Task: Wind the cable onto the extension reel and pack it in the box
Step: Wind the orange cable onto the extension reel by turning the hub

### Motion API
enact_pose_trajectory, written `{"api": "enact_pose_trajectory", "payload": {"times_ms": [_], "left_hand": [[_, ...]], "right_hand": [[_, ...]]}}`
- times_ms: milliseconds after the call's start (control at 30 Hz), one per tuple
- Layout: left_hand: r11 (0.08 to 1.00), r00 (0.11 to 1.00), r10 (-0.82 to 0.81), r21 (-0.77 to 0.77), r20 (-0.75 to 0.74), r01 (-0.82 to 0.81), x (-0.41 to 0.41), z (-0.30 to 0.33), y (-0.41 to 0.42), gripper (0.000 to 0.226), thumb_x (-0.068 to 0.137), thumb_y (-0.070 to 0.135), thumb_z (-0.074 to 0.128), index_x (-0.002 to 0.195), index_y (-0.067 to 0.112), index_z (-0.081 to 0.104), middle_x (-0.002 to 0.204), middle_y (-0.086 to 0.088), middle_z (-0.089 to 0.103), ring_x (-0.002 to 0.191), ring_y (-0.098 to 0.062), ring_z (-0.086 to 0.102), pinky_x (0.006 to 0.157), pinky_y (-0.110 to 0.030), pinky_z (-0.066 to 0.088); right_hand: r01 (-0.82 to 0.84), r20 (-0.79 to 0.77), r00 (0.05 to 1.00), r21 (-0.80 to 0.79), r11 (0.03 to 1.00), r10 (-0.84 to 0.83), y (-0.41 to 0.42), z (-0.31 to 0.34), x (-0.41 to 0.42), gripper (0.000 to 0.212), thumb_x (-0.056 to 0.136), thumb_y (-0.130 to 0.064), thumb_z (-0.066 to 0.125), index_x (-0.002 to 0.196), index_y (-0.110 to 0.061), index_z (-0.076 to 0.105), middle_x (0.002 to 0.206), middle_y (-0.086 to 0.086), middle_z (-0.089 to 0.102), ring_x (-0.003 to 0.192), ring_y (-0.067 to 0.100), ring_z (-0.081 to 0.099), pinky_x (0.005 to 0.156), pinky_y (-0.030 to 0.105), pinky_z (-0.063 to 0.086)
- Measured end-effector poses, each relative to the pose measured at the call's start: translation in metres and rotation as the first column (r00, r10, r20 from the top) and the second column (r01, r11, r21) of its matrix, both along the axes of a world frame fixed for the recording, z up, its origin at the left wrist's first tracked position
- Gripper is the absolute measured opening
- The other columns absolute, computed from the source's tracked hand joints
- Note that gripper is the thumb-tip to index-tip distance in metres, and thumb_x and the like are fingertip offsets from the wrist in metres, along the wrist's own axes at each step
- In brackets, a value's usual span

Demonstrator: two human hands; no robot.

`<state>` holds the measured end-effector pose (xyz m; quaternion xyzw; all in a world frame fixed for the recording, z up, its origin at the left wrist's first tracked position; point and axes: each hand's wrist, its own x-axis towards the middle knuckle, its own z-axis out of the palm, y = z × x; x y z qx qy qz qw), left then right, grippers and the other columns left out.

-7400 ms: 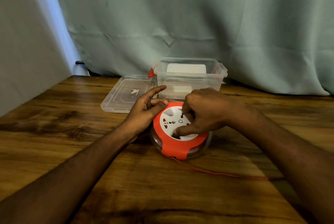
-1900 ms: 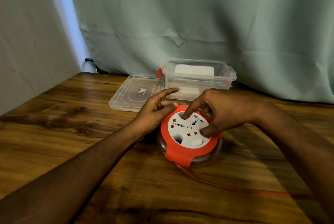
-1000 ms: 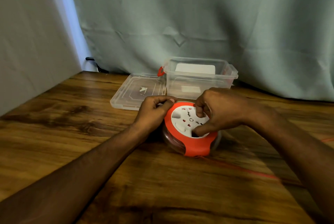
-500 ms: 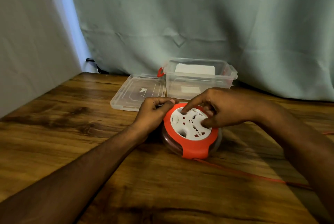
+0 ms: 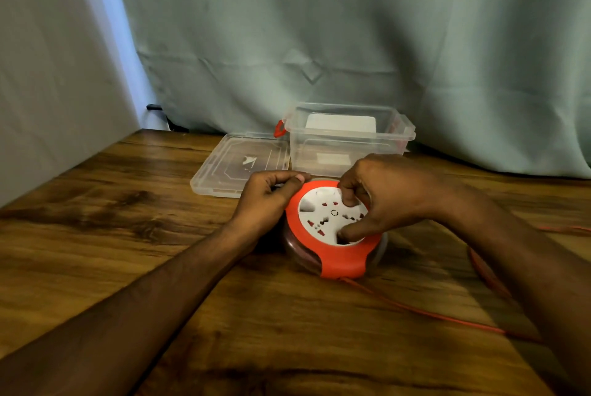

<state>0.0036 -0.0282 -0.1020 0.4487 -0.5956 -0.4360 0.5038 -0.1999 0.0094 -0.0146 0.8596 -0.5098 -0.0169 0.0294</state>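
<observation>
The wooden table (image 5: 128, 261) spreads wide in front of me; its left side and the near strip between my forearms lie bare, and its back edge meets a pale green curtain (image 5: 351, 28). On the left a grey wall (image 5: 48, 76) closes that edge.

At the back stands the clear plastic box (image 5: 348, 140), open at the top, with a red latch (image 5: 279, 129) on its left end. White labels show through its walls, but I cannot read any writing on them. Its clear lid (image 5: 236, 165) lies flat just beside it on the left, with a small white mark I cannot make out.

The extension reel (image 5: 332, 229) sits on the table just in front of the box, orange rim around a white socket face with red-shuttered holes. My left hand (image 5: 265, 200) curls against its left rim, thumb and fingers closed on the edge. My right hand (image 5: 393, 197) lies over the socket face, its fingers bent down and pressed into the white disc, gripping it.

The thin orange cable (image 5: 415, 309) leaves the reel's near side and trails right across the table, passing under my right forearm.
</observation>
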Motion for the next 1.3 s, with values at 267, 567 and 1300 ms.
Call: {"api": "enact_pose_trajectory", "payload": {"times_ms": [267, 567, 1300], "left_hand": [[1.0, 1.0, 0.004, 0.013, 0.002, -0.004, 0.0, -0.001, -0.001, 0.023, 0.101, 0.02, 0.059, 0.115, 0.015, 0.076, 0.102, 0.001, 0.078, 0.087, -0.013, 0.076, 0.068, -0.02, 0.061], [1.0, 1.0, 0.006, 0.02, 0.007, -0.006, 0.001, -0.001, -0.003, 0.022, 0.101, 0.02, 0.059, 0.114, 0.015, 0.076, 0.103, -0.003, 0.079, 0.09, -0.018, 0.077, 0.075, -0.028, 0.063], [0.999, 0.999, -0.036, 0.004, -0.004, 0.036, 0.001, -0.002, -0.002, 0.022, 0.1, 0.019, 0.06, 0.113, 0.013, 0.077, 0.102, -0.003, 0.079, 0.089, -0.018, 0.077, 0.073, -0.026, 0.063]], "right_hand": [[-0.016, -0.009, 1.0, -0.045, 0.999, 0.016, -0.003, -0.011, 0.014, 0.062, 0.079, -0.079, 0.062, 0.057, -0.022, 0.058, 0.057, -0.01, 0.056, 0.061, 0.008, 0.057, 0.056, 0.026, 0.037], [-0.113, 0.178, 0.98, 0.116, 0.987, 0.091, -0.006, 0.006, -0.007, 0.033, 0.083, -0.028, 0.08, 0.112, -0.042, 0.07, 0.069, -0.031, 0.064, 0.067, -0.007, 0.06, 0.055, 0.024, 0.044], [-0.019, 0.04, 0.999, 0.054, 0.998, 0.016, -0.002, -0.006, 0.007, 0.057, 0.074, -0.076, 0.071, 0.065, -0.02, 0.067, 0.065, -0.007, 0.065, 0.062, 0.007, 0.06, 0.051, 0.021, 0.035]]}}
